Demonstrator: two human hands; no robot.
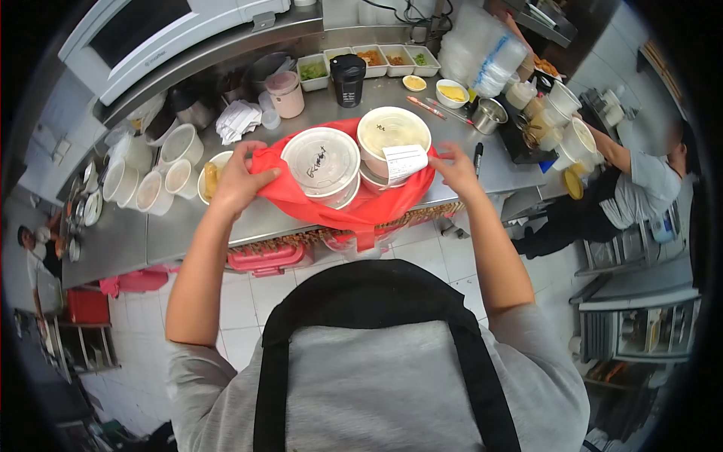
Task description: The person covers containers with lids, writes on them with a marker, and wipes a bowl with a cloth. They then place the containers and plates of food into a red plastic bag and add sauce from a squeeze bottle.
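A red plastic bag lies spread on the steel counter around lidded takeaway tubs. On the left stands a round tub with black handwriting on its lid; beside it is another lidded tub, with a white paper receipt lying against its front. At the bag's left edge my left hand is closed, pinching the red plastic. My right hand grips the bag's right edge, close to the receipt. Lower parts of the tubs are hidden by the bag.
Several open plastic tubs stand left on the counter. Behind are a black cup, a pink container and trays of chopped food. A metal pot and a black marker are to the right. Another person stands at far right.
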